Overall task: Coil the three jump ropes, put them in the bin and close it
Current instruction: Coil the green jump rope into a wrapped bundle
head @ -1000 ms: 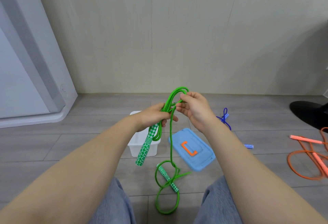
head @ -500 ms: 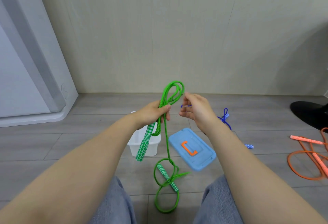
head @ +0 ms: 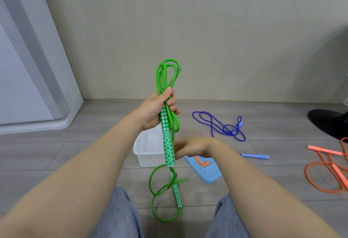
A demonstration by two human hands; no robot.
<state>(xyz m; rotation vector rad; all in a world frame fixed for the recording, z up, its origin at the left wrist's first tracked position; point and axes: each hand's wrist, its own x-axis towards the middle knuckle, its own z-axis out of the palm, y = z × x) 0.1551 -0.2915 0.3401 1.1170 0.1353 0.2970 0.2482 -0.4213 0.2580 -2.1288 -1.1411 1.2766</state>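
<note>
My left hand point(head: 157, 108) grips the green jump rope point(head: 165, 79) upright, holding several loops and one green-white patterned handle point(head: 168, 143) together. The loose rest of the green rope lies in loops on the floor with its second handle point(head: 177, 194). My right hand point(head: 192, 148) is blurred, lower down beside the hanging handle, fingers loose and holding nothing. The white bin point(head: 148, 149) stands open on the floor behind the handle. Its blue lid point(head: 206, 171) with an orange latch lies to the right. The blue rope point(head: 216, 126) and the orange rope point(head: 329, 170) lie uncoiled on the floor.
A grey wall runs along the back. A white appliance or cabinet point(head: 28, 68) stands at the left. A black round base point(head: 329, 122) sits at the far right. My knees in grey trousers point(head: 116, 217) fill the bottom edge.
My left hand has lifted the green coil higher. My right hand has let go of the loop top and dropped down beside the hanging handle.
</note>
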